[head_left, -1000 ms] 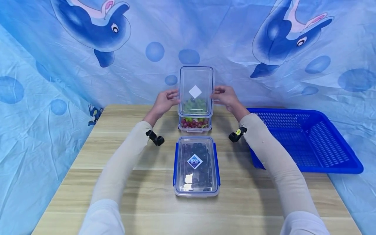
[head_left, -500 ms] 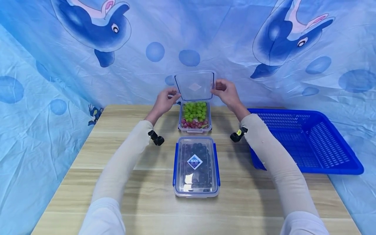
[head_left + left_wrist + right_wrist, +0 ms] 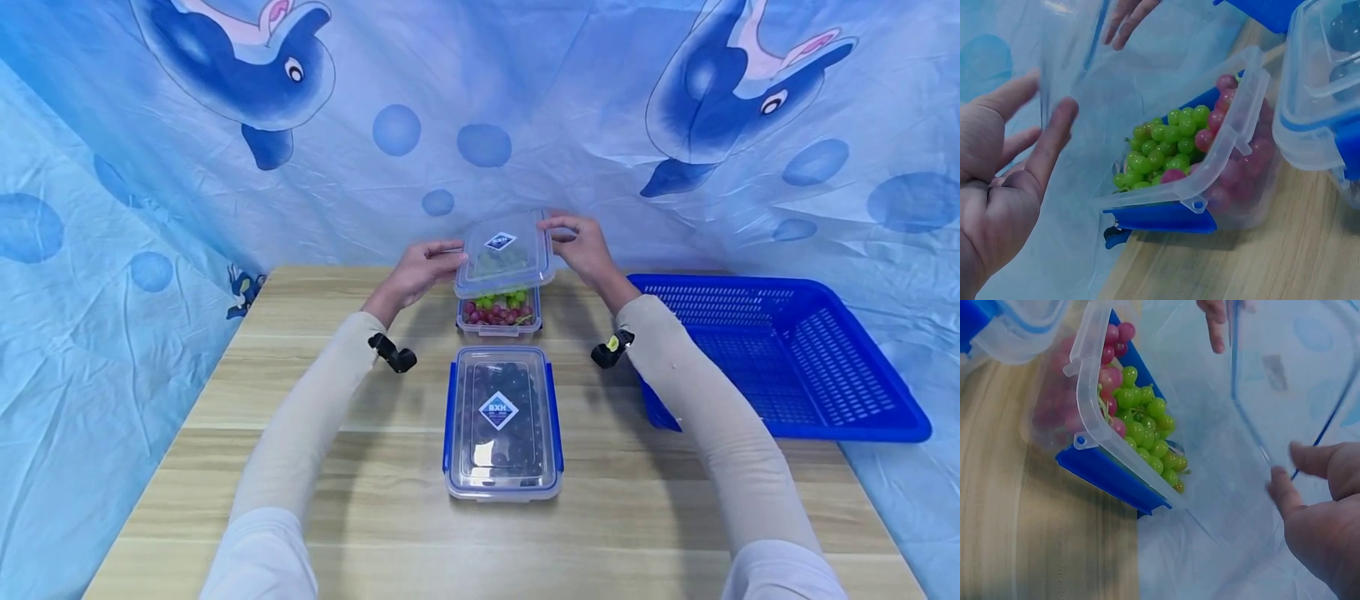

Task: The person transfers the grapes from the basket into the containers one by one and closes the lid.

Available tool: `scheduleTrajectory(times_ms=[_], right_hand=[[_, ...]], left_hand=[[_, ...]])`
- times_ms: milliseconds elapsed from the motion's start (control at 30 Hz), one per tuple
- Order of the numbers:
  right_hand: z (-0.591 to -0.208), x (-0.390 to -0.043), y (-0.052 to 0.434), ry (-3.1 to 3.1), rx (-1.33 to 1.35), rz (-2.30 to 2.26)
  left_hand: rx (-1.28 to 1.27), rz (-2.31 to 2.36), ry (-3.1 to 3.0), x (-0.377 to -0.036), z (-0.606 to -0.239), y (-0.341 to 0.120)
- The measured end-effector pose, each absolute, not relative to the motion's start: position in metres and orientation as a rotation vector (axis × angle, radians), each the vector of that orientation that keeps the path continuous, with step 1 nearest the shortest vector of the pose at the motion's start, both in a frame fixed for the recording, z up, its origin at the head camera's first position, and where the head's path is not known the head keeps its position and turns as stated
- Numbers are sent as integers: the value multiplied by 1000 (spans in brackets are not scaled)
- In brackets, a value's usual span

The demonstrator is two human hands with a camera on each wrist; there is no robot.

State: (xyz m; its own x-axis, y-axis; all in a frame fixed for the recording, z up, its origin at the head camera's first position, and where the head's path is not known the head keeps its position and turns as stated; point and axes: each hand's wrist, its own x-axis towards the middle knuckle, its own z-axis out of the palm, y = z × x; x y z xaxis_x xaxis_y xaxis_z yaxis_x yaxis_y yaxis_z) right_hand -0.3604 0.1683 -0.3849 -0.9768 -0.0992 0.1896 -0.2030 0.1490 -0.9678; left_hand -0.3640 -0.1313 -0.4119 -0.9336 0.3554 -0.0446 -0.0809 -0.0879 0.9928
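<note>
A clear plastic lid (image 3: 504, 252) with a blue diamond label hovers, tilted, just above an open clear box (image 3: 498, 321) of green and red grapes (image 3: 1166, 144) at the far middle of the table. My left hand (image 3: 442, 254) pinches the lid's left edge between thumb and fingers (image 3: 1054, 131). My right hand (image 3: 558, 229) pinches the right edge (image 3: 1285, 465). The lid (image 3: 1285, 369) covers the far part of the box; the red grapes at the near end show. The box's blue side clips (image 3: 1110, 478) hang open.
A closed clear box with blue clips (image 3: 501, 423), full of dark berries, lies nearer me at the table's middle. A blue mesh basket (image 3: 780, 358) stands at the right. A blue dolphin-print cloth (image 3: 225, 167) hangs behind and at both sides.
The lid stood upright above the box, then tipped back. Both hands have now brought it down nearly flat, label up, close over the grapes.
</note>
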Motion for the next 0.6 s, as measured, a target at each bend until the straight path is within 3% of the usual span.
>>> scheduleTrajectory(times_ms=[300, 600], right_hand=[[-385, -355, 176, -2552, 288, 1991], [-395, -356, 191, -2766, 622, 1964]], left_hand=[[324, 2017, 2060, -360, -414, -135], [388, 1888, 2214, -359, -420, -141]])
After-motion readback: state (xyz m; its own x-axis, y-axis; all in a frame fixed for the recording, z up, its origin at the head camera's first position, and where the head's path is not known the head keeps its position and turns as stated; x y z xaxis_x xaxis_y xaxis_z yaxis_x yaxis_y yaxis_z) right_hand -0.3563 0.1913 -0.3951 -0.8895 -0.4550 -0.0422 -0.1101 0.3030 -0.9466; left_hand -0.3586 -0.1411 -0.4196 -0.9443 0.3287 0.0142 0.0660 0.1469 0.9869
